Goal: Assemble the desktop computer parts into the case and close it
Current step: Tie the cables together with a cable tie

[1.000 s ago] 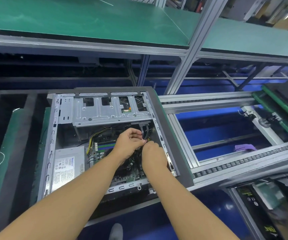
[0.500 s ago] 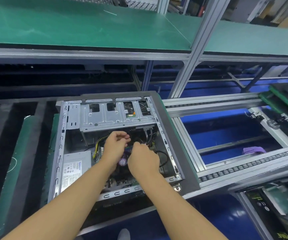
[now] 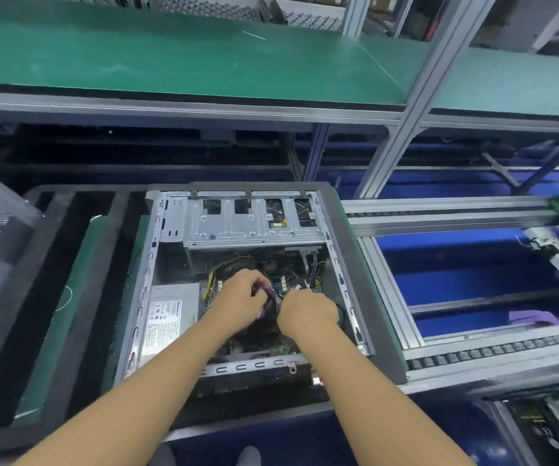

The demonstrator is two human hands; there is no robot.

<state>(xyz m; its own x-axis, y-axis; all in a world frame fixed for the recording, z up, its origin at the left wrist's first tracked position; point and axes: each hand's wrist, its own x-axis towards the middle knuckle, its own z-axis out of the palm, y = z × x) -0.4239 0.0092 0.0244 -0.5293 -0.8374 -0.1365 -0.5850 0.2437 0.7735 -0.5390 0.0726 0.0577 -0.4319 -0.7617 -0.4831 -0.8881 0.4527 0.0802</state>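
Open computer case [image 3: 345, 264] lying on its side on the pallet: left hand [image 3: 237, 297] pinches a purple cable [image 3: 269, 295]; right hand [image 3: 306, 311] curled beside it (grip hidden). Seat squarely, avoid forcing

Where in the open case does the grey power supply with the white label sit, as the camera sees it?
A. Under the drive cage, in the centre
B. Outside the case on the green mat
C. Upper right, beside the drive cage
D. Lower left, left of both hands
D: the power supply lies in the lower-left part of the case, left of the left hand and right hand.
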